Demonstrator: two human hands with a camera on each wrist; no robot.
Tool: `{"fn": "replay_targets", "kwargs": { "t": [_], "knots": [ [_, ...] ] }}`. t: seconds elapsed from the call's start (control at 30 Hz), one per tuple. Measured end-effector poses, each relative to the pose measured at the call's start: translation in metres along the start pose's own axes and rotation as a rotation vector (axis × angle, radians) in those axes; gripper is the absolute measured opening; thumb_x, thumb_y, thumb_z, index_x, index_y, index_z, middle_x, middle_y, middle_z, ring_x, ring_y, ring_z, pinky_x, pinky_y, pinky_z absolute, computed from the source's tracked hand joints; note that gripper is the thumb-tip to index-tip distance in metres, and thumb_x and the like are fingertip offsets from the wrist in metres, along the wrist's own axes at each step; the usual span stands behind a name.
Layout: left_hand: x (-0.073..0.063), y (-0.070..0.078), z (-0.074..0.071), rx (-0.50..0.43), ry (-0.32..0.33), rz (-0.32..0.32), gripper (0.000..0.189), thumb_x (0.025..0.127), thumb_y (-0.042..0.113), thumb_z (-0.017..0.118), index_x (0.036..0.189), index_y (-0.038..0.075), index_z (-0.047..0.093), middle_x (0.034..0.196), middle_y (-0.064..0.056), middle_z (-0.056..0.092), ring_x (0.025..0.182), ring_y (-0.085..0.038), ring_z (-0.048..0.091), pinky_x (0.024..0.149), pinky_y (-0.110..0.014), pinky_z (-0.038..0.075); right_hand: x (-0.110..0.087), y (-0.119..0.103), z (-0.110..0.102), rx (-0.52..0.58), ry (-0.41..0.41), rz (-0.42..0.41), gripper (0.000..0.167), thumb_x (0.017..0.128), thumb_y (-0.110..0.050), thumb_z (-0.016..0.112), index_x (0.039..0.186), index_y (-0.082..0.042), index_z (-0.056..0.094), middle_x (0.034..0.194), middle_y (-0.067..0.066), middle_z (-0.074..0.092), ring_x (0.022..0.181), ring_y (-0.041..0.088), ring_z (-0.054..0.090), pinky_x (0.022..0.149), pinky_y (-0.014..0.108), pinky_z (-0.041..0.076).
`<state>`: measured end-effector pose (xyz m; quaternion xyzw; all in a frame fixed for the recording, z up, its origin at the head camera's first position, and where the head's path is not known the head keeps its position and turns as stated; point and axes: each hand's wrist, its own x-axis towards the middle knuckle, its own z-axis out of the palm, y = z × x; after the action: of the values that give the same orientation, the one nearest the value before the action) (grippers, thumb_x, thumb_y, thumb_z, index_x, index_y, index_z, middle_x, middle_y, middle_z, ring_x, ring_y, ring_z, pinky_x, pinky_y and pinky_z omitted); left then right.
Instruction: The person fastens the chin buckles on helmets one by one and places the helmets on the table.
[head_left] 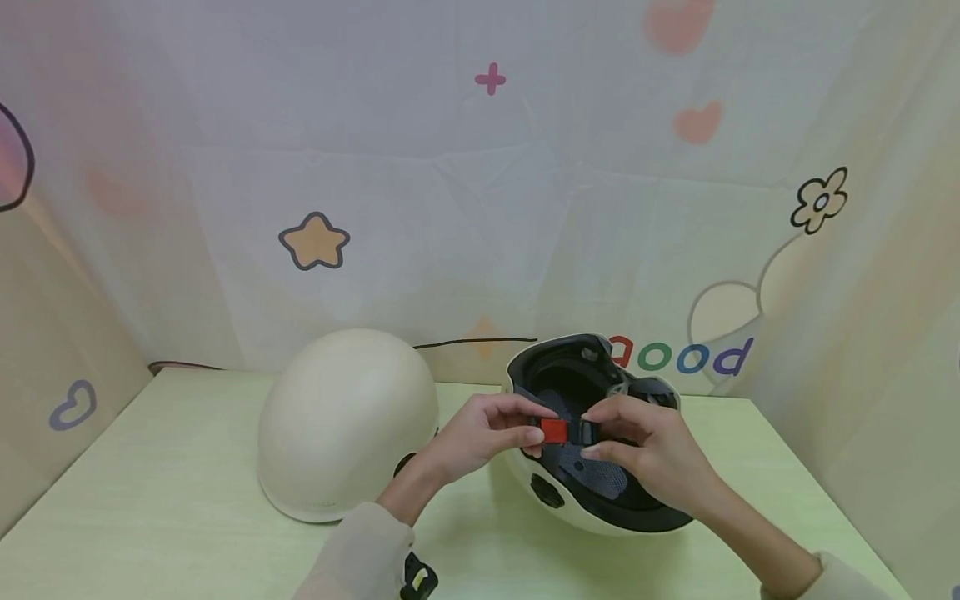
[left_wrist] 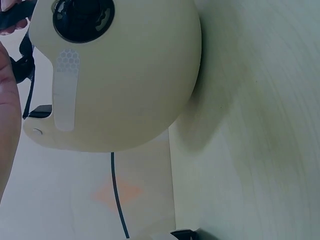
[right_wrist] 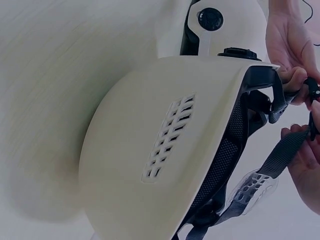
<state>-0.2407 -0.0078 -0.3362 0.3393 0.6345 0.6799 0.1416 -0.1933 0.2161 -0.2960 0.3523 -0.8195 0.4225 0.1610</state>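
A cream helmet (head_left: pixel 517 471) lies upturned on the table, its black padded inside facing up. Over its opening, my left hand (head_left: pixel 480 433) pinches the red end of a chin-strap buckle (head_left: pixel 554 430) between thumb and fingers. From the other side my right hand (head_left: pixel 652 450) pinches the black end of the same buckle. Both ends meet in one line in the head view. In the right wrist view the dark strap (right_wrist: pixel 284 152) runs from my fingers down to the helmet, with a clear chin pad (right_wrist: pixel 256 189) on it.
A second cream helmet (head_left: pixel 345 417) stands dome up on the left, close to my left forearm. The pale green table (head_left: pixel 187 500) ends at a printed cloth backdrop (head_left: pixel 390 183). A dark cord (head_left: pixel 472 341) crosses the cloth behind the helmets.
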Motion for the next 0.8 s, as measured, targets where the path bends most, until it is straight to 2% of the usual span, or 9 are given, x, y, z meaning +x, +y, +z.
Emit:
{"fn": "replay_targets", "kwargs": {
  "t": [0.17, 0.43, 0.6, 0.8],
  "knots": [
    [0.000, 0.000, 0.001, 0.006, 0.003, 0.007, 0.030, 0.086, 0.006, 0.062, 0.114, -0.004, 0.060, 0.095, -0.009, 0.063, 0.074, -0.015, 0.062, 0.080, -0.034, 0.050, 0.001, 0.001, 0.000, 0.012, -0.005, -0.036, 0.034, 0.065, 0.015, 0.073, 0.093, -0.001, 0.063, 0.086, 0.008, 0.061, 0.071, 0.013, 0.064, 0.065, 0.022, 0.052],
    [-0.001, -0.001, 0.000, 0.006, -0.022, 0.006, 0.029, 0.087, 0.006, 0.060, 0.114, -0.005, 0.059, 0.084, -0.008, 0.063, 0.074, -0.016, 0.062, 0.081, -0.034, 0.049, 0.003, 0.000, -0.004, 0.005, -0.059, -0.037, 0.032, 0.066, 0.012, 0.073, 0.093, -0.002, 0.063, 0.085, 0.006, 0.061, 0.071, 0.014, 0.064, 0.066, 0.023, 0.053],
    [0.000, 0.000, 0.000, 0.006, -0.038, 0.025, 0.030, 0.088, 0.007, 0.060, 0.114, -0.006, 0.059, 0.091, -0.014, 0.063, 0.075, -0.016, 0.063, 0.081, -0.033, 0.050, 0.004, 0.000, -0.006, 0.010, -0.068, -0.049, 0.033, 0.066, 0.014, 0.072, 0.094, -0.001, 0.063, 0.086, 0.007, 0.061, 0.070, 0.014, 0.064, 0.066, 0.023, 0.052],
    [0.000, 0.000, 0.002, 0.003, -0.057, 0.048, 0.030, 0.088, 0.006, 0.060, 0.114, -0.008, 0.058, 0.097, -0.013, 0.062, 0.075, -0.014, 0.063, 0.082, -0.033, 0.049, 0.006, 0.001, -0.010, 0.039, -0.100, -0.057, 0.034, 0.064, 0.015, 0.072, 0.094, 0.001, 0.062, 0.087, 0.009, 0.061, 0.072, 0.014, 0.064, 0.066, 0.023, 0.053]
  ]
}}
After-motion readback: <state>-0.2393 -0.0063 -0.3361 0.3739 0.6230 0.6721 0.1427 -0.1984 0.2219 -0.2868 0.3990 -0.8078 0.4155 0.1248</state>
